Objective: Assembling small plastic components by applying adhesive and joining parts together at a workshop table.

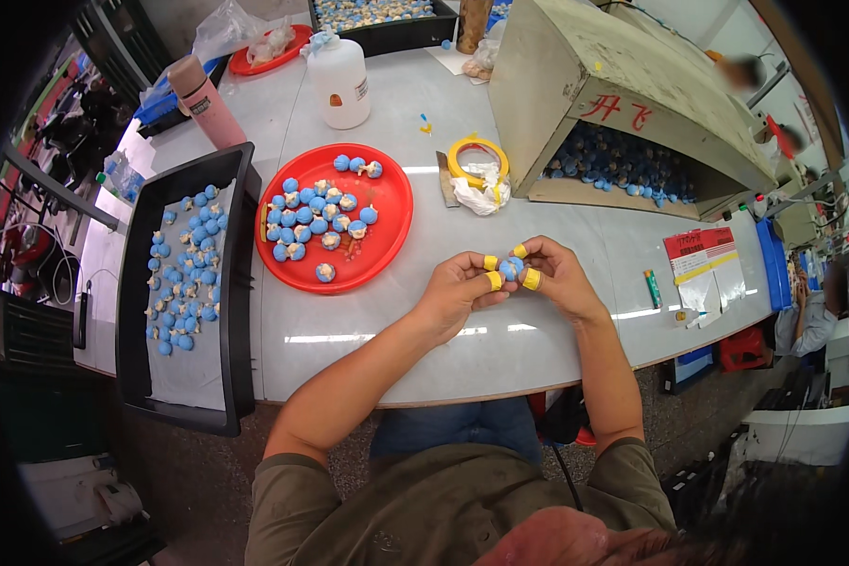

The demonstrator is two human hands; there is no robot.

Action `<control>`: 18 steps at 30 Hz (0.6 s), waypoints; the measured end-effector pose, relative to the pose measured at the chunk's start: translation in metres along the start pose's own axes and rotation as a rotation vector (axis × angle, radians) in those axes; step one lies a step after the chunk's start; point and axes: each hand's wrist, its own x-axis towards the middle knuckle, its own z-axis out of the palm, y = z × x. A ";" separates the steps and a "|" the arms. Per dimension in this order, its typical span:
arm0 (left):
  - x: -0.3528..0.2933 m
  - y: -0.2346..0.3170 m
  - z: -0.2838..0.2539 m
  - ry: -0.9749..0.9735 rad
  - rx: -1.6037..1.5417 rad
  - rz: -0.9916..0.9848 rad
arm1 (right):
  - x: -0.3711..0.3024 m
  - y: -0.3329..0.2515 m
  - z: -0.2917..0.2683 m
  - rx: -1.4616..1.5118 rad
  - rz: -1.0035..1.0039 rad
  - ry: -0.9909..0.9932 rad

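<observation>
Between my two hands, over the near part of the table, is a small blue ball-shaped piece [510, 270]. My left hand [460, 288] pinches it from the left with thumb and forefinger. From the right, my right hand [555, 279] grips it the same way. Yellow tape wraps the thumb and forefinger tips of both hands. Left of my hands, a round red tray [387, 247] bears several similar blue balls with cream-coloured bits on them. Further left, a black tray [245, 212] lined with white sheet holds many more of them.
A metal box hood [575, 66] with blue balls inside stands at the back right. Yellow tape rolls [503, 162] lie before it. Behind the red tray are a white bottle [338, 85] and a pink flask [208, 106]. A red-and-white card [703, 257] and green tube [652, 290] lie right.
</observation>
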 end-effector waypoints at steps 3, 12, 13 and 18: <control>0.001 0.000 0.001 0.010 0.001 -0.007 | 0.000 0.003 -0.002 -0.013 -0.023 -0.012; 0.000 -0.002 0.001 0.010 -0.004 0.001 | -0.002 0.001 0.000 0.000 -0.051 -0.025; 0.000 -0.003 0.000 0.011 -0.013 0.002 | -0.002 0.002 0.000 0.001 -0.051 -0.023; 0.001 -0.002 -0.004 0.009 -0.092 -0.037 | -0.002 0.005 -0.001 0.011 -0.056 0.006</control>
